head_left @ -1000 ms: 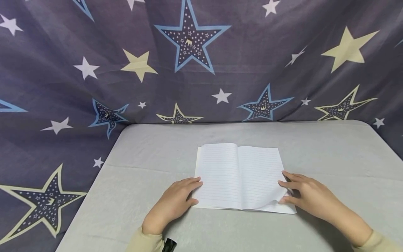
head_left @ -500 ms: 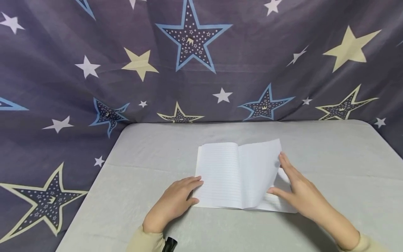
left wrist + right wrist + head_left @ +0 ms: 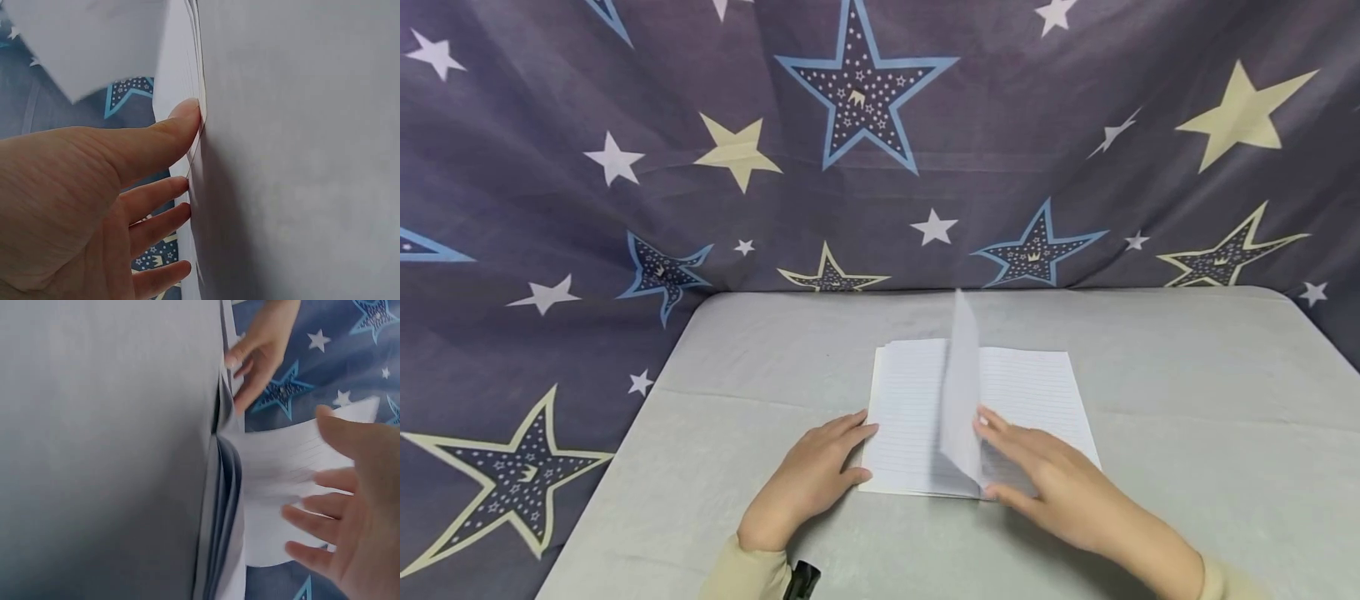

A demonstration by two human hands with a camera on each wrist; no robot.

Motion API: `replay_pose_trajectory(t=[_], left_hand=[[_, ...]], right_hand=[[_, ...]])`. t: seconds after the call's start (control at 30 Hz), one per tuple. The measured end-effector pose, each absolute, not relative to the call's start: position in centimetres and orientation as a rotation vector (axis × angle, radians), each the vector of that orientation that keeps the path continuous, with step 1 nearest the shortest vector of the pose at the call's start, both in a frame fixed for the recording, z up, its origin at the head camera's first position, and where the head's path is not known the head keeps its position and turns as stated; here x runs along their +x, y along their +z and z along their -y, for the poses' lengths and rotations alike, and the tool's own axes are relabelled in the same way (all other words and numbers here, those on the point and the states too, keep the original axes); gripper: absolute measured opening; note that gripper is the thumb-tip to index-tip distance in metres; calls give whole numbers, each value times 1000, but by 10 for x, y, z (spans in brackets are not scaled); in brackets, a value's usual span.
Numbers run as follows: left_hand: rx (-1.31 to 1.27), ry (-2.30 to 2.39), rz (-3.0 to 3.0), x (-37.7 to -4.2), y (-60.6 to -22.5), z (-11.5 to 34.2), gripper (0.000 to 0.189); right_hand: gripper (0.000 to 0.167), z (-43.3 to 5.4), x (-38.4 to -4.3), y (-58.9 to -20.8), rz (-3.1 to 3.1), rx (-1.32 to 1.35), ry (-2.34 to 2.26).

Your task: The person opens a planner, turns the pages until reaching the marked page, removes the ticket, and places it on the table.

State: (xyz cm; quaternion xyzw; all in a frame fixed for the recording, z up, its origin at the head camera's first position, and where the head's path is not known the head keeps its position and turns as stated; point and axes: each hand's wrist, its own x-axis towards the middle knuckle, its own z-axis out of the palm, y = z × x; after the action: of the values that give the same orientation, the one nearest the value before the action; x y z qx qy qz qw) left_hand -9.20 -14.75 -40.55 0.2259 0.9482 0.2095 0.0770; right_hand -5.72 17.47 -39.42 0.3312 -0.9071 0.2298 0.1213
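An open lined notebook [image 3: 906, 417] lies on the grey-covered table. One page [image 3: 962, 383] stands almost upright at its middle fold, with lined paper showing on both sides. My left hand [image 3: 812, 471] rests at the notebook's left edge. In the left wrist view, that hand's thumb [image 3: 184, 112] touches the page edges, and its other fingers extend beside them. Just right of the raised page, my right hand [image 3: 1052, 483] has its fingers extended, the tips at the page's lower part. The right wrist view shows this hand [image 3: 356, 500] with relaxed, spread fingers, pinching nothing.
The light grey cloth-covered table [image 3: 760, 350] surrounds the notebook. Behind and to the left hangs a dark curtain [image 3: 805, 208] printed with stars. A black strap end [image 3: 802, 579] shows by the left sleeve.
The right hand has moved left, lifting a page from the notebook's right side and swinging it up to the middle. Another lined page is uncovered underneath. The left hand has barely moved.
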Motion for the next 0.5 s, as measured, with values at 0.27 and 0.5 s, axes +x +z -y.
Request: replay_pose_trajectory(t=[0.27, 0.5], left_hand=[[665, 628, -2848, -93, -403, 152, 53], [619, 620, -2900, -95, -401, 153, 43]], right_hand=[[56, -168, -47, -403, 2704, 1155, 573], [50, -167, -43, -410, 2754, 1193, 530]])
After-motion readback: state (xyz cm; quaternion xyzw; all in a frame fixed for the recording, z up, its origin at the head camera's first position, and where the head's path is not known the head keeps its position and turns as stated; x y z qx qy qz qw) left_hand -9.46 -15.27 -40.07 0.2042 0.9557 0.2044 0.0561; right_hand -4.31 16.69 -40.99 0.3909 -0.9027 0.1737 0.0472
